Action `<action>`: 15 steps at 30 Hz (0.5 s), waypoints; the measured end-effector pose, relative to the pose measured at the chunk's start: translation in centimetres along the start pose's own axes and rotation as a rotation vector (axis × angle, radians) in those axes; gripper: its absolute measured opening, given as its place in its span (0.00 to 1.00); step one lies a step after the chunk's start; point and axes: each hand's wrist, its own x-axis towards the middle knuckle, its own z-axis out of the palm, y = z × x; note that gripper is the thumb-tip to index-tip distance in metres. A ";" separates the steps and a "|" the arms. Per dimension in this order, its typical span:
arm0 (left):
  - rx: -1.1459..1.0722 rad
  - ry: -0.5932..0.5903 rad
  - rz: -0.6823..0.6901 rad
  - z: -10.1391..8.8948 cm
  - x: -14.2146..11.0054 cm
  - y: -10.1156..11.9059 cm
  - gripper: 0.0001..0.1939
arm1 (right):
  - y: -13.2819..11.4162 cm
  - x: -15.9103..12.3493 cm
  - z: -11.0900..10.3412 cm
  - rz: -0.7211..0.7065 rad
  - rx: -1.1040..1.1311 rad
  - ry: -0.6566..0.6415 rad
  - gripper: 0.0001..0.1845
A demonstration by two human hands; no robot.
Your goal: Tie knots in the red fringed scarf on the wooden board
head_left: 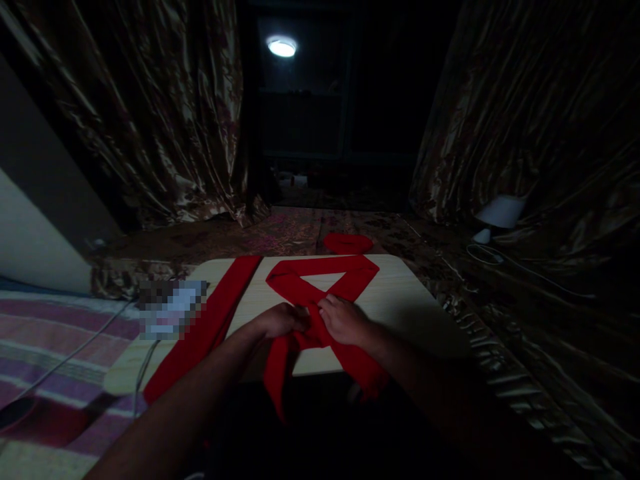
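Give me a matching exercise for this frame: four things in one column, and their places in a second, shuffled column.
Things:
1. looped red band
2. straight red band
3. white lamp
4. ceiling light

Places:
A. far right, by the curtain
B. top centre, glowing in the dark
C. along the left side of the small table
D. middle of the table, under the left hand and right hand

Pairs: 1-D, 2-C, 3-A, 4-B
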 end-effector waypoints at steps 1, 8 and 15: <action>-0.057 -0.032 0.002 -0.1 -0.4 0.2 0.09 | 0.0 0.0 0.0 -0.011 -0.009 0.008 0.16; -0.395 -0.148 -0.024 -0.2 -3.3 0.1 0.15 | -0.1 -0.1 0.0 -0.051 -0.053 0.021 0.15; -0.403 -0.205 -0.151 -1.8 -7.2 -2.5 0.19 | 0.0 0.0 0.1 -0.037 -0.033 0.004 0.16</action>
